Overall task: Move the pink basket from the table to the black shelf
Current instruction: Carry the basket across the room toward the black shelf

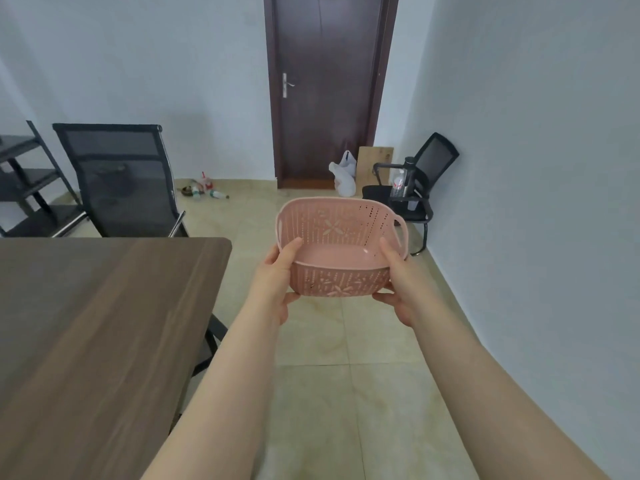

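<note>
You're mid-carry, left hand (277, 282) and right hand (398, 285) clamped on the pink basket (341, 251) over the floor (clear of the table (104, 306)), so swing toward the black shelf (27, 181) at ten o'clock.

black shelf (24, 181) at 9 o'clock: cut by left edge | tabletop (86, 323): runs off left and bottom | floor clutter (202, 190) at 11 o'clock: too small to identify
</note>
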